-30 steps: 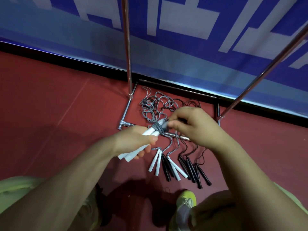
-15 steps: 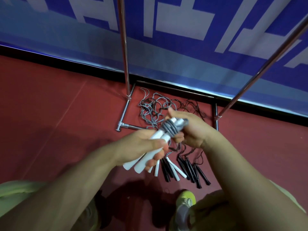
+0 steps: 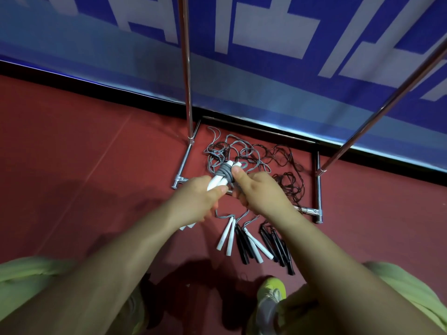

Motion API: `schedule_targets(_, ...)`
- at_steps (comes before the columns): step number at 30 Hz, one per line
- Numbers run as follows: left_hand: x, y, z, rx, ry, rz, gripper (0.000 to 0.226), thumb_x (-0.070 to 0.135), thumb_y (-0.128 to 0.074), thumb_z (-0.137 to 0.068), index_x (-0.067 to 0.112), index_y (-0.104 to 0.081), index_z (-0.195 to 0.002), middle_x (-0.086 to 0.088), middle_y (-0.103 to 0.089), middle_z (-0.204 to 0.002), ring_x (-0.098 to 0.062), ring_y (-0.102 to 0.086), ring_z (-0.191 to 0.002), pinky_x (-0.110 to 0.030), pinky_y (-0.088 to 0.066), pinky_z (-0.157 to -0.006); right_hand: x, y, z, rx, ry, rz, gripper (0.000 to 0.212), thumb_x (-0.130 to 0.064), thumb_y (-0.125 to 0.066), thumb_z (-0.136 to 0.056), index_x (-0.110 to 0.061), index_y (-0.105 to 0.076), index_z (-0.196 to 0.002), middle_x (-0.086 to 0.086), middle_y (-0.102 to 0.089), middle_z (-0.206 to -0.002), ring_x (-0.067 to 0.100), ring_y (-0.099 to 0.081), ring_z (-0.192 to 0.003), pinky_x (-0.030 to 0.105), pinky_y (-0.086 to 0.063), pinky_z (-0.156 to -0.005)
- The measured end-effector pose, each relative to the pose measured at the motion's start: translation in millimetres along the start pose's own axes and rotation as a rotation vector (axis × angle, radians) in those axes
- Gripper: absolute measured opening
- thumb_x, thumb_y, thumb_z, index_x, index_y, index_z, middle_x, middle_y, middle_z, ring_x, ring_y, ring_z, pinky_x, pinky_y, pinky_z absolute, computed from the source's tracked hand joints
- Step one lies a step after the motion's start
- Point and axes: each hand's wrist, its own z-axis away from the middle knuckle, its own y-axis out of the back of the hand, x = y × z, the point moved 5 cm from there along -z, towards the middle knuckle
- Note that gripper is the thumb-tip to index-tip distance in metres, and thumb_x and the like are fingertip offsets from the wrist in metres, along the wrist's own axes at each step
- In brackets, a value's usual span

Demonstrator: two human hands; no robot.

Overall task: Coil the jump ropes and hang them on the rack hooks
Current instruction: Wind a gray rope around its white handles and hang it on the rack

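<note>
- The grey rope (image 3: pixel 225 172) is sitting wound tight around the top of two white handles (image 3: pixel 219 181), up in the air above the floor, right in front of the person.
- The left hand (image 3: pixel 197 201) is gripping the white handles, with its fingers curled around them. The ends of the handles are poking out below that hand.
- The right hand (image 3: pixel 260 193) is curling up beside the wound part, and its thumb is pressing on the grey rope. It looks like it is holding the wrap so it does not slip.
- I think this one rope is almost done being coiled. It is not hanging on anything yet.
- More ropes are waiting. A messy pile of grey and black rope (image 3: pixel 254 160) is lying on the floor inside the bottom frame of the rack.
- Their handles (image 3: pixel 254 243), some white and some black, are lying side by side in front of the pile, near the person's shoe (image 3: pixel 271 293).
- So most of the job looks like it is still to do.
- The rack (image 3: pixel 186 68) is made of shiny metal poles, and they are going up out of the picture. I cannot see any hooks from here.
- The floor (image 3: pixel 72 153) is dark red and smooth.
- Behind the rack, a big blue banner with white shapes (image 3: pixel 266 32) is covering the wall.
</note>
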Motion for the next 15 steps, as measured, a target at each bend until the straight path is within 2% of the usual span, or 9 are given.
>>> schedule_targets(2, -0.3, 5.5, -1.4, 0.060, -0.060, -0.273, 0.026, 0.037, -0.051, -0.095, 0.016, -0.048, -0.080, -0.006, -0.061, -0.084, -0.025, -0.057, -0.071, -0.039, -0.045, -0.067, 3.5, -5.2, 1.2, -0.056, -0.054, -0.020, 0.059, -0.048, -0.037, -0.100, -0.005, -0.065, -0.070, 0.000, -0.054, -0.050, 0.006, -0.045, -0.034, 0.012, -0.034, -0.038)
schedule_targets(4, 1.5, 6.4, 0.3, 0.107, -0.105, -0.555, 0.030, 0.043, -0.048, -0.095, 0.015, -0.042, -0.086, -0.009, -0.059, -0.093, -0.032, -0.057, -0.089, -0.036, -0.036, -0.066, 6.5, -12.3, 5.0, -0.160, -0.111, -0.140, 0.060, -0.051, -0.033, -0.100, -0.005, -0.065, -0.081, 0.004, -0.058, -0.057, 0.008, -0.046, -0.038, 0.014, -0.033, -0.037)
schedule_targets(6, 4.2, 2.4, 2.9, 0.121, -0.148, -0.706, 0.032, 0.046, -0.046, -0.095, 0.016, -0.036, -0.089, -0.012, -0.060, -0.099, -0.034, -0.056, -0.096, -0.033, -0.029, -0.065, 8.7, -16.0, 8.4, -0.214, -0.157, -0.224, 0.062, -0.060, -0.034, -0.095, -0.008, -0.064, -0.079, 0.003, -0.058, -0.057, 0.010, -0.045, -0.041, 0.017, -0.032, -0.039)
schedule_targets(9, 7.1, -0.9, 6.7, 0.124, -0.205, -0.760, 0.035, 0.048, -0.046, -0.094, 0.017, -0.031, -0.089, -0.008, -0.055, -0.099, -0.031, -0.055, -0.100, -0.032, -0.027, -0.067, 12.0, -16.3, 6.1, -0.187, -0.168, -0.242, 0.062, -0.061, -0.038, -0.094, -0.008, -0.061, -0.070, 0.001, -0.052, -0.051, 0.009, -0.042, -0.036, 0.021, -0.030, -0.040)
schedule_targets(12, 4.5, -0.3, 5.7, 0.104, -0.237, -0.772, 0.032, 0.044, -0.050, -0.094, 0.019, -0.031, -0.091, -0.008, -0.054, -0.107, -0.029, -0.053, -0.103, -0.031, -0.027, -0.068, 14.0, -18.5, 2.0, -0.176, -0.171, -0.309, 0.057, -0.055, -0.041, -0.096, -0.006, -0.064, -0.076, 0.001, -0.049, -0.052, 0.010, -0.040, -0.036, 0.019, -0.028, -0.039)
schedule_targets(15, 4.9, 3.7, 5.7, 0.003, -0.164, -0.614, 0.029, 0.041, -0.061, -0.088, 0.026, -0.036, -0.085, 0.004, -0.052, -0.092, -0.015, -0.051, -0.084, -0.029, -0.030, -0.064, 14.8, -19.0, -1.4, -0.154, -0.149, -0.376, 0.052, -0.053, -0.045, -0.094, -0.010, -0.062, -0.069, 0.001, -0.047, -0.052, 0.012, -0.037, -0.039, 0.020, -0.027, -0.040)
